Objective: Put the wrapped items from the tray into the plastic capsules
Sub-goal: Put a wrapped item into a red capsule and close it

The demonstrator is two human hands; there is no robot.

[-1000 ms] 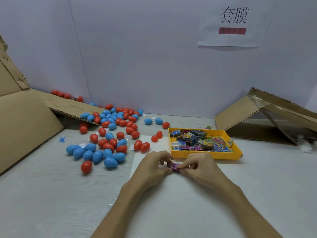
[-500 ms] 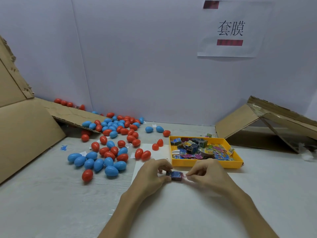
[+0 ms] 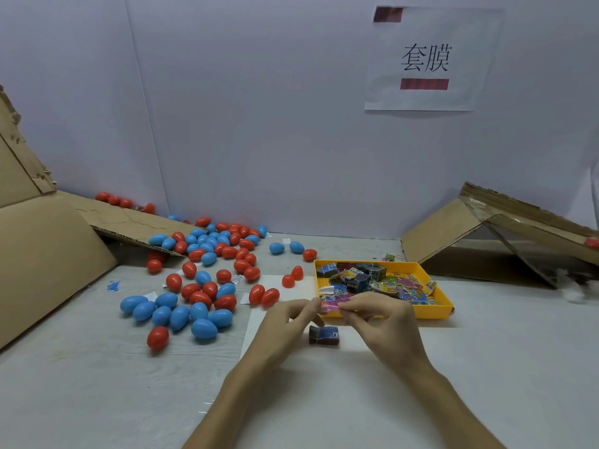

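Observation:
My left hand [image 3: 285,332] and my right hand [image 3: 382,322] are raised just in front of the yellow tray [image 3: 445,303], and both pinch a small pink wrapped item [image 3: 330,306] between their fingertips. Below them a dark blue wrapped block [image 3: 324,335] lies on a white sheet [image 3: 259,332], free of both hands. The tray holds several colourful wrapped items [image 3: 372,281]. Many red and blue egg-shaped plastic capsules [image 3: 201,286] lie scattered to the left, all closed as far as I can see.
Cardboard panels [image 3: 42,264] lean at the left, with a few red capsules behind them. A folded cardboard piece [image 3: 492,241] lies at the right rear. A white wall with a paper sign [image 3: 428,59] stands behind. Small paper scraps lie among the capsules.
The dark blue block that both hands held now lies on the sheet. Both hands have lifted and now pinch a pink wrapped item above it. The camera view tilted upward slightly.

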